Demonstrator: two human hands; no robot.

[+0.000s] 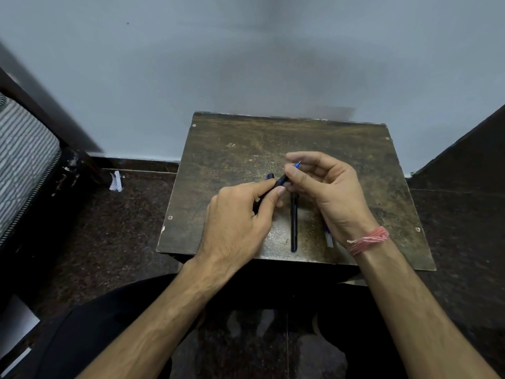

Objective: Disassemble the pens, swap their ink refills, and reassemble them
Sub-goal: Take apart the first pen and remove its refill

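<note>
Where the two bare forearms enter from the lower edge, they converge over a small, scratched dark-brown wooden table (355, 165), above the person's dark-clothed lap. The left hand (240, 214) lies knuckles up, its thumb and forefinger pinching the dark blue barrel of a pen (281, 181) held just above the tabletop. The right hand (325, 187), wearing a pink thread wristband (369, 240), curls its fingers round the front end of the same pen, whose blue tip (297, 164) projects up and to the right between thumb and forefinger. Between the hands a second, black slender pen (294, 222) lies flat on the table, pointing away from the person. Partly hidden under the right wrist lies a pale, thin part (329, 237); what it is cannot be told. A small blue piece (270, 176) rests on the table just beyond the left fingertips. The table stands against a plain pale grey wall (246, 64) on a dark speckled stone floor (109, 228). At far left stands a dark frame with striped grey-and-white fabric (24, 149), and a scrap of white paper (116, 181) lies by the skirting.
</note>
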